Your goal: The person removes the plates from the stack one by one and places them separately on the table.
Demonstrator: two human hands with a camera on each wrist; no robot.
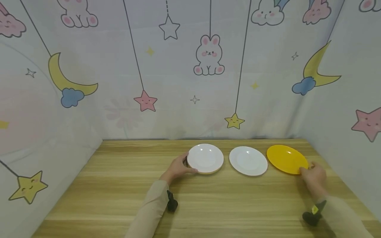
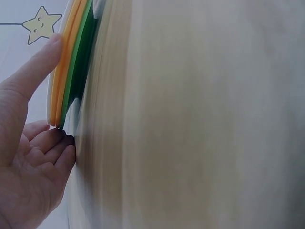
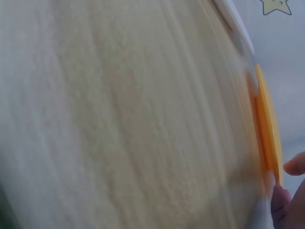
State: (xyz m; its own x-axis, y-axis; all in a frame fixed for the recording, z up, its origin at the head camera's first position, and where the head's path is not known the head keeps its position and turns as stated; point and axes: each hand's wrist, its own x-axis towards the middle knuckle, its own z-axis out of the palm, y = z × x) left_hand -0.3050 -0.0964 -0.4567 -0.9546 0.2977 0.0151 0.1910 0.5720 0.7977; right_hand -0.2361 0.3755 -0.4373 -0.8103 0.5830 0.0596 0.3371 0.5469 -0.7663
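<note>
Head view | left hand [image 1: 178, 168] pinches plate stack [image 1: 205, 158], 5 o'clock, lower plates [image 2: 76, 57] mostly hidden | right hand [image 1: 315, 176] at yellow plate [image 1: 287, 159], 4 o'clock; cut off in wrist view, can't tell if pinching

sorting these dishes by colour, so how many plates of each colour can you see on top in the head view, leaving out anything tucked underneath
white: 2, the top plate on the stack and the middle plate
yellow: 1, the far-right plate
total: 3
</note>
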